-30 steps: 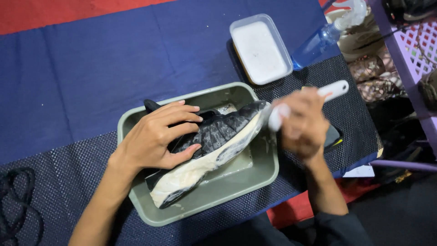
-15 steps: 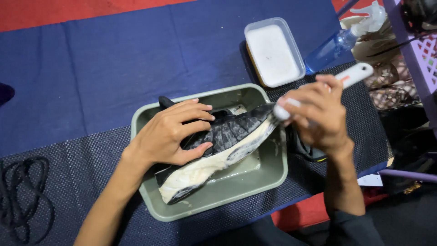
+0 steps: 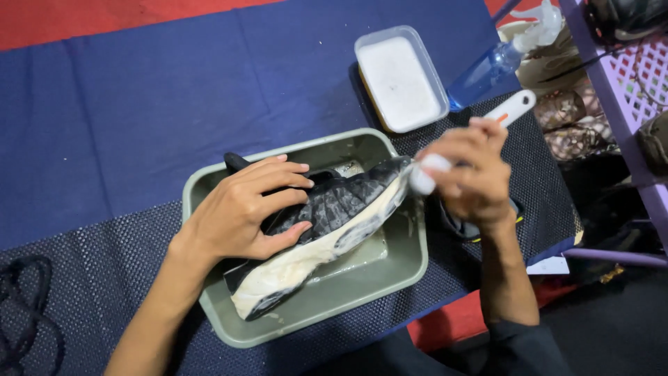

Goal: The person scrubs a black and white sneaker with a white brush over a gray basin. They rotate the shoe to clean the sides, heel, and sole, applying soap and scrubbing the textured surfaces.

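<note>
In the grey-green tray (image 3: 209, 188) on the dark mesh mat (image 3: 83, 264), the left hand (image 3: 240, 209) lies spread over a black shoe (image 3: 334, 205), while the right hand (image 3: 466, 174) grips a white-handled brush (image 3: 511, 108) at its toe.

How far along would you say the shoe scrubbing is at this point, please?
Done: the shoe lies in the green tray, its pale sole side lathered. In hand: the left hand steadies the upper while the right hand works the white-handled brush at the toe. Left: foam is not yet rinsed; the spray bottle lies untouched beside the white tub.
</note>
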